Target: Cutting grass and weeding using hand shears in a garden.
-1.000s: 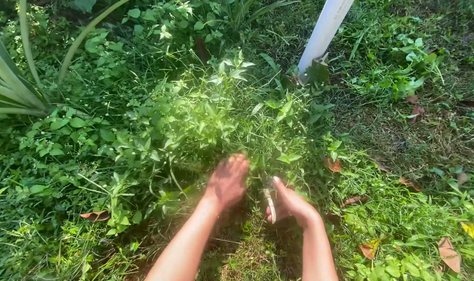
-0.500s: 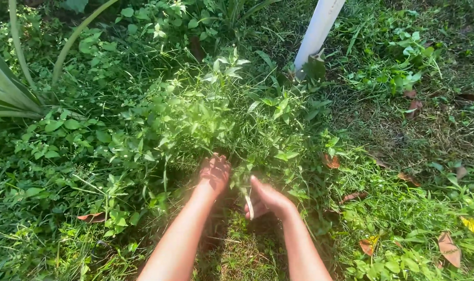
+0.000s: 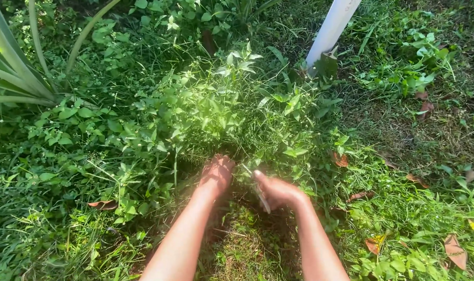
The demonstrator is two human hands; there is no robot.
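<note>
Hands low at weed clump [image 3: 221,119]: L hand [image 3: 216,174] bunches stems, fingers closed on them; R hand [image 3: 278,191] grips pale blade [image 3: 261,198]. Best cut near soil, blade angled away from L fingers.

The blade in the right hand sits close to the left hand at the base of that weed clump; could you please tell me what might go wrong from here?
1. The left hand grips stems right beside the blade in the right hand; a slip could cut fingers.
2. The weed clump hides the stem bases, so cutting is partly blind.
</note>
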